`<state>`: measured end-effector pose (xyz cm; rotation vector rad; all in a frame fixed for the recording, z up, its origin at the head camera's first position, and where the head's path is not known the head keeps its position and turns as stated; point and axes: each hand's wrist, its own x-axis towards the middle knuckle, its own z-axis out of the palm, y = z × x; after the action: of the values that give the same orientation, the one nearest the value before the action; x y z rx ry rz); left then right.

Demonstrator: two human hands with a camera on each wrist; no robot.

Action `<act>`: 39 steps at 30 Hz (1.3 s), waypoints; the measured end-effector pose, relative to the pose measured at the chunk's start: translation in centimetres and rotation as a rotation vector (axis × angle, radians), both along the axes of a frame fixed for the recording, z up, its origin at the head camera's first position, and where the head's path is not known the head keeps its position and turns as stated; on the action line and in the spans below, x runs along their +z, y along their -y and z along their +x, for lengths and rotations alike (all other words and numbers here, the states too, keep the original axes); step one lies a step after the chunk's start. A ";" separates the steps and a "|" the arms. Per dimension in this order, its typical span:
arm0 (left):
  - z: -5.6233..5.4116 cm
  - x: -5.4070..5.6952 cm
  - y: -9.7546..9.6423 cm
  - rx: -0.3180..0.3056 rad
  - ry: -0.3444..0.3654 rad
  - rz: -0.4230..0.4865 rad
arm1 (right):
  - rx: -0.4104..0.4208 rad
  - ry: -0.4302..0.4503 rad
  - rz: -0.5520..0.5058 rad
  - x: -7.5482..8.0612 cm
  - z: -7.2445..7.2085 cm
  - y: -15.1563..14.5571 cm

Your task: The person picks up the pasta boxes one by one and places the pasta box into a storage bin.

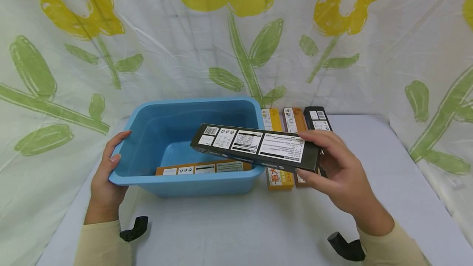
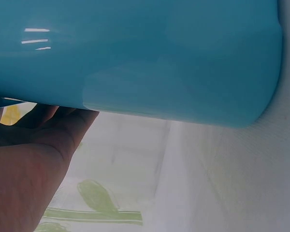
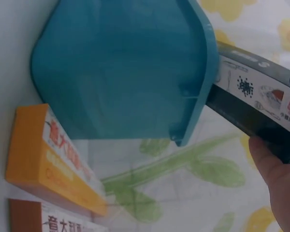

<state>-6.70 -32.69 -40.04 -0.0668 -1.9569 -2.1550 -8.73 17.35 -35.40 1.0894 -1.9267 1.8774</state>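
Note:
My right hand pinches a long black box by its right end, thumb below and fingers above. The box tilts over the right part of a blue plastic tub, its label side up. In the right wrist view the black box crosses the tub's rim, its picture side showing. My left hand grips the tub's left rim, thumb and forefinger at the edge. An orange-brown box lies inside the tub along the near wall. The left wrist view shows the left hand against the tub's outer wall.
Right of the tub lie a yellow box, a brown box and another black box, partly covered by the held box. They rest on a white-covered table. A flower-printed cloth hangs close behind.

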 end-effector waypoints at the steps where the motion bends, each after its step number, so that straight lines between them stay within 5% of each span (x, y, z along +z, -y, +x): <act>1: 0.0 0.0 0.0 0.001 0.002 -0.002 | 0.001 0.000 0.000 0.0 -0.1 0.2; 14: 0.0 0.1 -0.1 0.004 0.006 -0.002 | -0.026 0.059 0.065 0.2 -1.7 2.0; 39: 0.1 0.4 -0.2 0.024 0.030 -0.042 | -0.002 -0.009 0.150 0.1 -5.2 4.8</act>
<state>-6.57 -32.46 -39.64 -0.0173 -2.0089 -2.1121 -13.92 12.57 -35.32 1.1348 -2.0908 1.7473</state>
